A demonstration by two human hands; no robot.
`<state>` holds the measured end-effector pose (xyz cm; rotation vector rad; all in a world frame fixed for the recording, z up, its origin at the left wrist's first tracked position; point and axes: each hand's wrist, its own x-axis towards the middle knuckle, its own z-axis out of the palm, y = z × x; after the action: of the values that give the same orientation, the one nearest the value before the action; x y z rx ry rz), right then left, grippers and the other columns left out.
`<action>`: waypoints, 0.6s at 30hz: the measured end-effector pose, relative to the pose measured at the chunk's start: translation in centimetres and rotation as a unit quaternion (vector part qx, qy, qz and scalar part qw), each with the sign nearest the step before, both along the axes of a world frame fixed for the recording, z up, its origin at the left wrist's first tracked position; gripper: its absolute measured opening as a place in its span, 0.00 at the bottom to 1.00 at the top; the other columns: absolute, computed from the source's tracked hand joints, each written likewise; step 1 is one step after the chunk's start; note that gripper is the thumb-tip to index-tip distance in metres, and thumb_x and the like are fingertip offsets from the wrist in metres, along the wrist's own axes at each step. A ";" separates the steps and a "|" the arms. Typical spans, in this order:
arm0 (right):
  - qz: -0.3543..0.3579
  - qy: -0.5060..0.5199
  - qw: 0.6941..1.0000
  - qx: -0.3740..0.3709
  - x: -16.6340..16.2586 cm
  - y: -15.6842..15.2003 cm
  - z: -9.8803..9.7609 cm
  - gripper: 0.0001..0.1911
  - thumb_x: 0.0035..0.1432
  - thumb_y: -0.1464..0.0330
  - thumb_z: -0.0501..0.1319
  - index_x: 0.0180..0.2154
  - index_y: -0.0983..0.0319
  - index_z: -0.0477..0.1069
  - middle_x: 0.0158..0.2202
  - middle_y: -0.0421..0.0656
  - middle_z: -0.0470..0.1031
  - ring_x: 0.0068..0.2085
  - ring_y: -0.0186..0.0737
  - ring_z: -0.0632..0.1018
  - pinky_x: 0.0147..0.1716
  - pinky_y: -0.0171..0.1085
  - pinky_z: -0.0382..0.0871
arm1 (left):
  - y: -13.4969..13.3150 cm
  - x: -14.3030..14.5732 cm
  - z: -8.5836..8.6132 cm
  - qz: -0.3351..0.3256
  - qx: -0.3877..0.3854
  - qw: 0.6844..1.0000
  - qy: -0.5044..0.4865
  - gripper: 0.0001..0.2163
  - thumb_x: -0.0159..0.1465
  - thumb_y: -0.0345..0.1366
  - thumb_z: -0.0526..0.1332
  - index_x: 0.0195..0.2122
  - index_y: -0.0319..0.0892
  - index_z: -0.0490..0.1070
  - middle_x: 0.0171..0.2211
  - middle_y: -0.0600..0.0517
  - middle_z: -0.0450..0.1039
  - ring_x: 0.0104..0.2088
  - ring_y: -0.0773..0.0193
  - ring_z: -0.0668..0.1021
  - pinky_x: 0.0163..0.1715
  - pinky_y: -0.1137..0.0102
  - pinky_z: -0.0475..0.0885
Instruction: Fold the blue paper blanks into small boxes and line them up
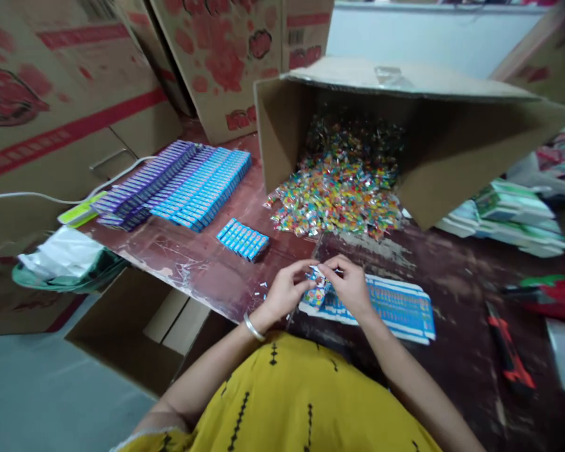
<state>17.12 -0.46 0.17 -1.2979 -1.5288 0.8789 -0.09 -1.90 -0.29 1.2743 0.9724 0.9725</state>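
Between my two hands, close to the table's front edge, is a small blue printed carton (316, 295). My left hand (287, 290) pinches its left side, a silver bangle on that wrist. My right hand (349, 285) has its fingers closed at the carton's top edge; the fingertips partly hide it. Beneath and to the right lies a row of flat blue cartons (400, 307), overlapping one another. Beyond my hands, small wrapped candies (339, 194) in many colours spill from a big cardboard box (282, 135) lying on its side.
Left of my hands stands a small group of blue boxes (243, 240); farther back are rows of blue boxes (202, 188) and purple boxes (144, 185). A red-and-black cutter (509, 351) lies right. An open carton (127, 333) sits below the table's left edge.
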 end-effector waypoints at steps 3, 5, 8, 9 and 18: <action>-0.006 0.008 0.999 -0.052 0.5 0.3 -0.7 0.13 0.55 0.60 0.65 0.24 0.61 0.72 0.24 0.39 0.72 0.28 0.37 0.72 0.30 0.36 0.64 | 0.1 0.1 -0.2 -0.030 -0.012 0.999 0.001 0.22 0.58 0.29 0.64 0.54 0.41 0.70 0.48 0.46 0.75 0.47 0.58 0.76 0.48 0.65 0.72; 0.007 0.028 0.995 -0.094 1.0 0.6 -1.1 0.14 0.54 0.59 0.66 0.23 0.62 0.71 0.22 0.38 0.71 0.25 0.35 0.70 0.26 0.35 0.62 | 0.2 0.2 -0.3 -0.043 -0.014 0.999 0.000 0.23 0.57 0.29 0.64 0.55 0.41 0.69 0.48 0.46 0.75 0.47 0.58 0.76 0.48 0.65 0.72; 0.014 0.022 0.997 -0.068 1.2 0.5 -1.1 0.16 0.56 0.59 0.65 0.23 0.62 0.71 0.23 0.38 0.70 0.26 0.35 0.70 0.28 0.35 0.63 | 0.4 0.2 -0.6 -0.038 -0.029 0.999 -0.018 0.22 0.57 0.30 0.65 0.54 0.41 0.70 0.45 0.46 0.76 0.44 0.59 0.77 0.46 0.66 0.72; 0.015 0.009 0.999 -0.046 1.2 0.3 -0.9 0.16 0.58 0.59 0.63 0.23 0.62 0.71 0.24 0.39 0.71 0.27 0.36 0.71 0.30 0.35 0.64 | 0.4 0.2 -0.7 -0.030 -0.038 0.998 -0.030 0.21 0.57 0.30 0.65 0.53 0.40 0.71 0.44 0.46 0.76 0.44 0.60 0.77 0.46 0.67 0.72; 0.180 -0.196 0.963 0.031 0.8 -1.4 0.2 0.46 0.42 0.61 0.73 0.61 0.57 0.59 0.63 0.50 0.60 0.63 0.53 0.62 0.61 0.50 0.59 | 1.2 -0.3 -1.7 0.086 -0.068 0.989 -0.096 0.15 0.55 0.34 0.69 0.41 0.41 0.67 0.37 0.52 0.73 0.38 0.66 0.76 0.39 0.72 0.72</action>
<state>17.87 -1.88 0.39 -1.2158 -2.1379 0.8179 -0.42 -0.71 -1.98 0.9760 0.9924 1.1200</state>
